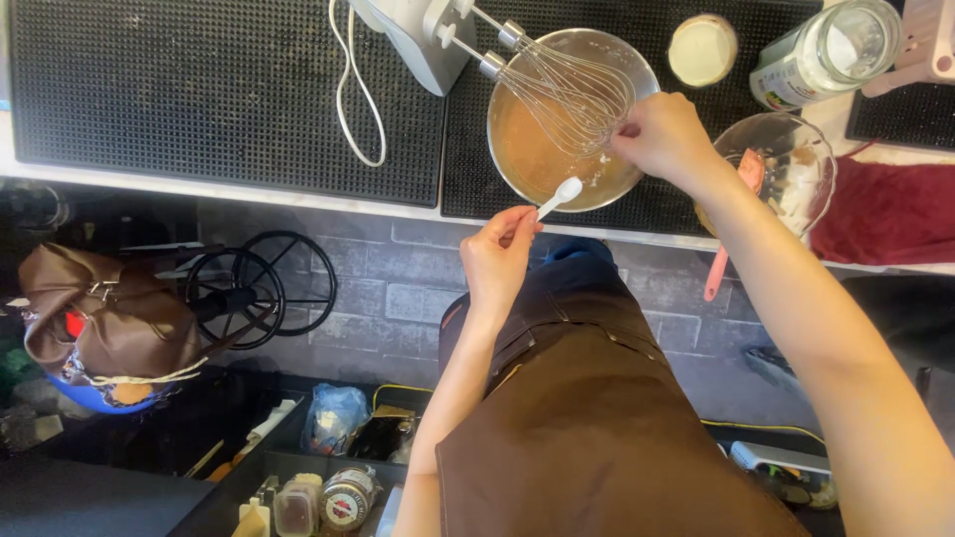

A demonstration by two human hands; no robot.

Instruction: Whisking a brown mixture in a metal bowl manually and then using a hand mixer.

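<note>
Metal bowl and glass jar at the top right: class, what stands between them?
Head view: a small round cream-coloured lid lies on the black mat between bowl and jar.

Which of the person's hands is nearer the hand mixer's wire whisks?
Right. The right hand touches the wire whisks over the round metal bowl; the left hand holds a small white spoon below the bowl's rim.

Two hands point(497, 254) point(662, 134); one hand mixer point(418, 35), two bowls point(517, 149) point(811, 149), one spoon point(559, 196), one jar point(826, 55)

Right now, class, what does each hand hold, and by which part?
The left hand pinches a small white spoon by its handle end. The right hand grips the mixer's whisk wires over the metal bowl.
</note>
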